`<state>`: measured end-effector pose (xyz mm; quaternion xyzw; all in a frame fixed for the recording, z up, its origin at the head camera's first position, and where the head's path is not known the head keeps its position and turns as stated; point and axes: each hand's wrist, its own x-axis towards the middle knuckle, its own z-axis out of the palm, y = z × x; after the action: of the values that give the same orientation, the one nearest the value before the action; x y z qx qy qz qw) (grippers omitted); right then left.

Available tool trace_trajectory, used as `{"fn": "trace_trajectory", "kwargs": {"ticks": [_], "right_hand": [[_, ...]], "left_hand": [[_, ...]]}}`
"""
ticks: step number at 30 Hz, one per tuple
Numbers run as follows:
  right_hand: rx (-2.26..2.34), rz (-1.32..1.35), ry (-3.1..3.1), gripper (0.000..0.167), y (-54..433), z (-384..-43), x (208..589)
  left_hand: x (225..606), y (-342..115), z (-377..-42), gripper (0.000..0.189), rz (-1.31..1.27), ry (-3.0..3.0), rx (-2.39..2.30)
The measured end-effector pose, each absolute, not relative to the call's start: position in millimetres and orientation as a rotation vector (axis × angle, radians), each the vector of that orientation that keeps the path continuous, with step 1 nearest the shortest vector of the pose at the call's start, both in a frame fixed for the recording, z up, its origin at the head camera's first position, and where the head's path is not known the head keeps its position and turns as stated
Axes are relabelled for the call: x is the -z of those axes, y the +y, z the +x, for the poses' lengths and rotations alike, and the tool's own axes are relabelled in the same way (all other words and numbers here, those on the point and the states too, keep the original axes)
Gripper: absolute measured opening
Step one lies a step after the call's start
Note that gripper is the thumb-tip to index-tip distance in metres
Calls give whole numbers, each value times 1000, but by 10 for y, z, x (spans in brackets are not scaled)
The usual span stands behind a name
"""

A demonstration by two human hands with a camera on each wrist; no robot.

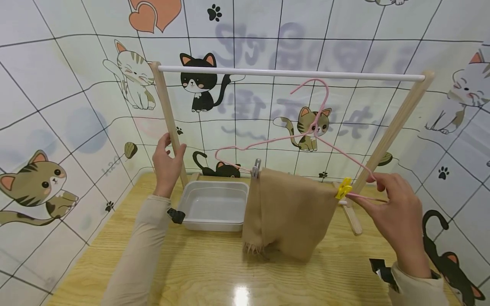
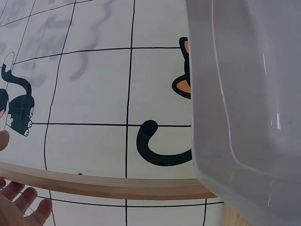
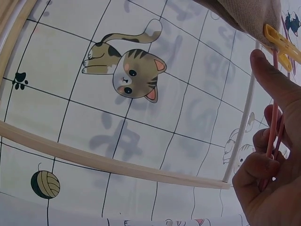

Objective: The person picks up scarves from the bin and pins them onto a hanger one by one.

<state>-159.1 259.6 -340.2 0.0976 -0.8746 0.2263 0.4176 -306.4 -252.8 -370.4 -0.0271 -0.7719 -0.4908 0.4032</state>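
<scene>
A pink hanger (image 1: 268, 138) is held up tilted below the rack's white rod, its hook apart from the rod. My right hand (image 1: 400, 216) grips the hanger's right end; in the right wrist view the fingers (image 3: 256, 169) curl round the pink wire. A brown fringed scarf (image 1: 292, 212) drapes over the lower bar, with a grey clip (image 1: 256, 168) on its left and a yellow clip (image 1: 344, 188) on its right. My left hand (image 1: 168, 165) is at the left wooden post (image 1: 165, 100) of the clothes rack, thumb and fingers on either side of it.
The white rod (image 1: 237, 72) spans the rack's top between two wooden posts. Behind the scarf, to its left, a white plastic basin (image 1: 214, 227) stands on the wooden table (image 1: 199, 267). A cat-print sheet (image 1: 252, 51) hangs behind and at both sides.
</scene>
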Motion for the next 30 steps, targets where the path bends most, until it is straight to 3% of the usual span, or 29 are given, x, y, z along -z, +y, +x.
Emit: {"fn": "trace_trajectory", "kwargs": {"ticks": [30], "right_hand": [[-632, 184, -2239, 52, 2700, -1927, 3230]], "left_hand": [[3712, -2607, -3214, 36, 2, -2026, 1369]]}}
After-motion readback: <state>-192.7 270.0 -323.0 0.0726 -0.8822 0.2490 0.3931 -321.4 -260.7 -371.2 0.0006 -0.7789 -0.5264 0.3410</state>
